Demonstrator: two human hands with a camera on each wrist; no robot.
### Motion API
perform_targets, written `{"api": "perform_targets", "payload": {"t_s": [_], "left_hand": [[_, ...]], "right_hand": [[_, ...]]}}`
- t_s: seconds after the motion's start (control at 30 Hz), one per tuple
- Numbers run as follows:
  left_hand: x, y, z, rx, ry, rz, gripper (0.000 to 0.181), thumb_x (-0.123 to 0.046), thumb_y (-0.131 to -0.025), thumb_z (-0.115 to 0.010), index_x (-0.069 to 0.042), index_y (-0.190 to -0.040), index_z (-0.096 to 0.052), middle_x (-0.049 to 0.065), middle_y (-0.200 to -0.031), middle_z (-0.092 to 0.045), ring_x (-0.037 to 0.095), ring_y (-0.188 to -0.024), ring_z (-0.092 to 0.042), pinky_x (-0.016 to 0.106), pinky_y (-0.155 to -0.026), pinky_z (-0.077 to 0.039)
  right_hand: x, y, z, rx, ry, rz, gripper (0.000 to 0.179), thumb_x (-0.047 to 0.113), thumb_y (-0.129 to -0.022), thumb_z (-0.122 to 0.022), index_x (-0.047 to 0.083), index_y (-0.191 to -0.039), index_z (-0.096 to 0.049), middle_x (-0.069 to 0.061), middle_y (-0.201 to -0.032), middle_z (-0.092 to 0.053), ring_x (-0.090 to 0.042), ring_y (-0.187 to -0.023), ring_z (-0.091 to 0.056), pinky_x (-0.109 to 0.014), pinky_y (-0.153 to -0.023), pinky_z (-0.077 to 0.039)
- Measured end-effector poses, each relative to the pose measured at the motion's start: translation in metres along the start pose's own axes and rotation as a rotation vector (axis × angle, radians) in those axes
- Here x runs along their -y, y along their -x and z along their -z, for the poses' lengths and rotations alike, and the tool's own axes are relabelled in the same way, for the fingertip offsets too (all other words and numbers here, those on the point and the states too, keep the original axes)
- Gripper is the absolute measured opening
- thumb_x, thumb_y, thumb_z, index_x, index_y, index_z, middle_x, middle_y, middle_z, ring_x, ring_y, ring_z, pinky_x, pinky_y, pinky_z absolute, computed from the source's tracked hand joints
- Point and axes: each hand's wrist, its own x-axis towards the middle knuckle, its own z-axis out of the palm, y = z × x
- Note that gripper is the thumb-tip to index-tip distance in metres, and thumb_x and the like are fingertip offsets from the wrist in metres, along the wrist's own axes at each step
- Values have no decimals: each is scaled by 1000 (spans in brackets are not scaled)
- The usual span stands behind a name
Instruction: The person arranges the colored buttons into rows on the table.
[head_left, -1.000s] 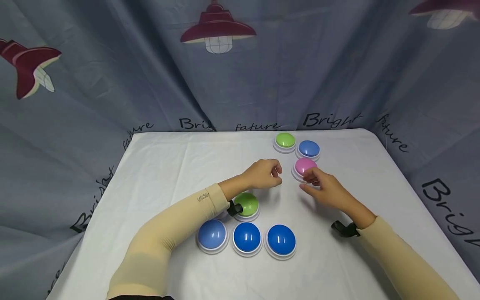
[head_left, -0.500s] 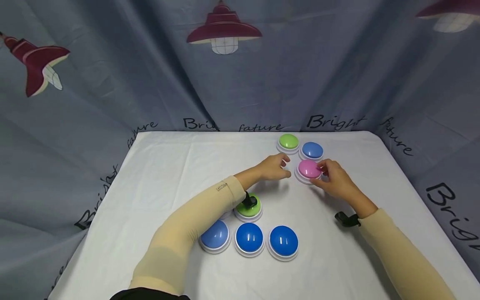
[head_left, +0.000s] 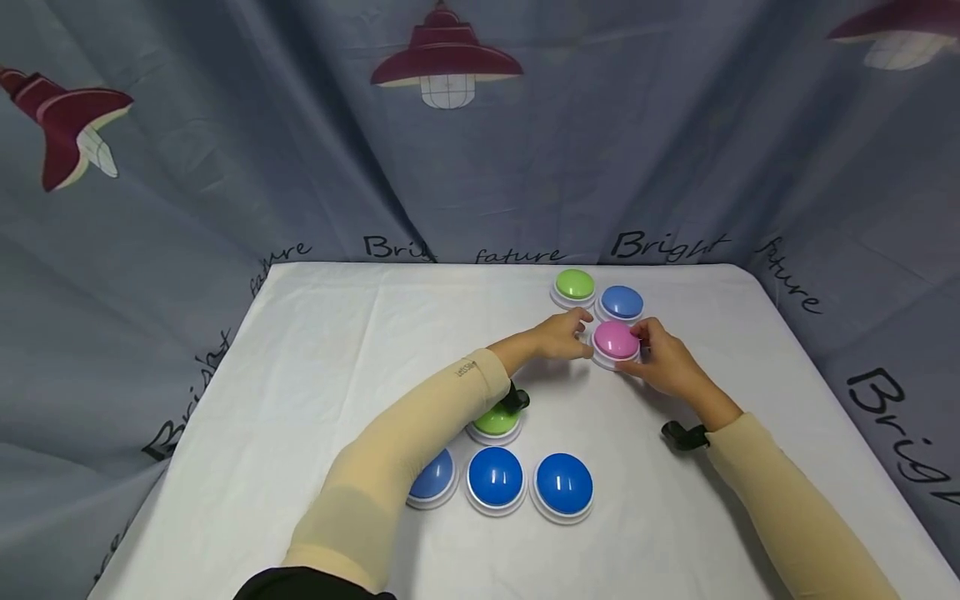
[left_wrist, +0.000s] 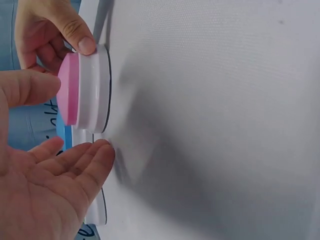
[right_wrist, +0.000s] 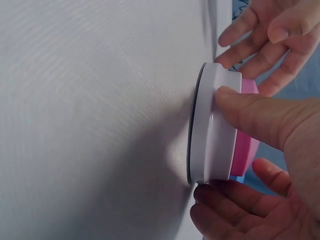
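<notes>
A push button with a pink dome on a white round base (head_left: 617, 340) sits toward the back right of the table in the head view. My right hand (head_left: 667, 362) grips its base from the right; in the right wrist view the thumb (right_wrist: 245, 110) presses one side of the white rim and the fingers lie along the opposite side. At the button's left, my left hand (head_left: 558, 336) is held with thumb and fingers spread around that side. The left wrist view shows this left palm (left_wrist: 45, 195) turned toward the button, its fingers loosely extended.
Behind the pink button stand a blue button (head_left: 622, 302) and a green button (head_left: 574, 284). Closer to me are another green button (head_left: 495, 423), partly covered by the left wrist camera (head_left: 516, 398), and a row of blue buttons (head_left: 496, 476). A curtain (head_left: 480, 167) hangs behind the table.
My left hand has moved right, up to the pink button's left side. My right hand has gone from over the button's front edge to gripping its right side.
</notes>
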Motion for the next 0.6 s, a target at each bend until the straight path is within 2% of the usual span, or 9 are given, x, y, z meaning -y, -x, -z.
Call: {"api": "perform_targets", "payload": {"t_s": [0.2, 0.4, 0.6], "left_hand": [[-2, -4, -5, 22, 57, -32, 71, -12, -83, -71, -1, -145, -37, 17, -137, -55, 22, -121, -54, 21, -97, -41], [-1, -5, -9, 25, 33, -71, 72, -9, -81, -74, -3, -143, -37, 17, -142, -51, 20, -124, -52, 18, -100, -38], [-3, -1, 3, 39, 21, -98, 66, 3, -79, -69, -3, -140, -43, 14, -130, -60, 15, -110, -57, 17, -89, -43]], "right_hand": [[0, -1, -2, -12, -11, 4, 69, 19, -85, -80, -6, -132, -36, -28, -127, -49, -44, -119, -48, -58, -104, -38], [-1, 1, -6, -40, -28, 25, 67, 19, -84, -81, -5, -130, -38, -27, -125, -50, -42, -117, -49, -56, -103, -40], [5, 6, -8, -48, -55, 45, 68, 23, -82, -83, -1, -129, -40, -23, -125, -52, -40, -117, -51, -56, -102, -42]]}}
